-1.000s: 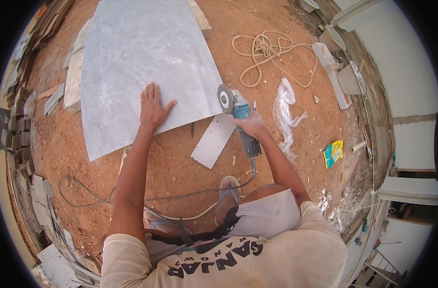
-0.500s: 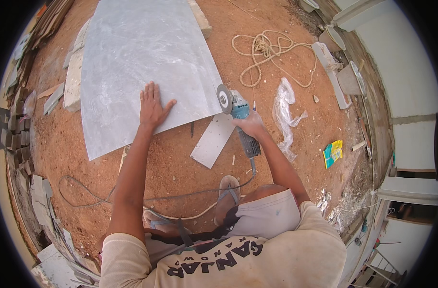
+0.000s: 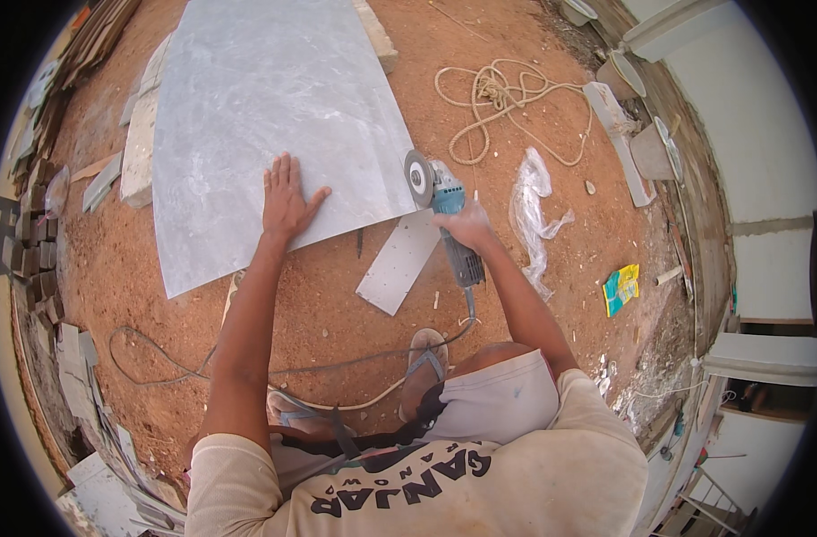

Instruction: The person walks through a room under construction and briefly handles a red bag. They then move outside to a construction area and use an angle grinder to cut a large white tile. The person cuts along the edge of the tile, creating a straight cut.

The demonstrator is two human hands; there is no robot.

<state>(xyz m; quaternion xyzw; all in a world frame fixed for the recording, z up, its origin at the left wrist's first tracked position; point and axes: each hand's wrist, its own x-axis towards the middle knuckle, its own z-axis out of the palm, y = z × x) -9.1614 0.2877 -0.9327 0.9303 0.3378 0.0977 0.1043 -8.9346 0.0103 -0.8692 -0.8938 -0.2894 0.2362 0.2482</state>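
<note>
My left hand (image 3: 287, 201) lies flat, fingers spread, on a large grey sheet or slab (image 3: 229, 89) with a pale mottled surface. My right hand (image 3: 462, 224) grips a teal and dark angle grinder (image 3: 464, 261) by its body. The grinder's disc (image 3: 419, 179) stands at the sheet's right edge, near its lower corner; whether it touches the edge is hard to tell. A smaller white board (image 3: 397, 264) lies on the ground below that corner. The grinder's cord runs down past my sandalled feet.
A coiled rope (image 3: 507, 94), crumpled clear plastic (image 3: 534, 206) and a yellow-and-teal packet (image 3: 621, 288) lie on reddish dirt to the right. Pale blocks (image 3: 140, 152) sit beside the sheet's left side. Stacked pieces (image 3: 37, 259) line the left edge; buckets (image 3: 650, 157) stand along the right wall.
The grinder and my right hand have shifted very slightly upward. My left hand stays spread on the sheet, with little other visible difference.
</note>
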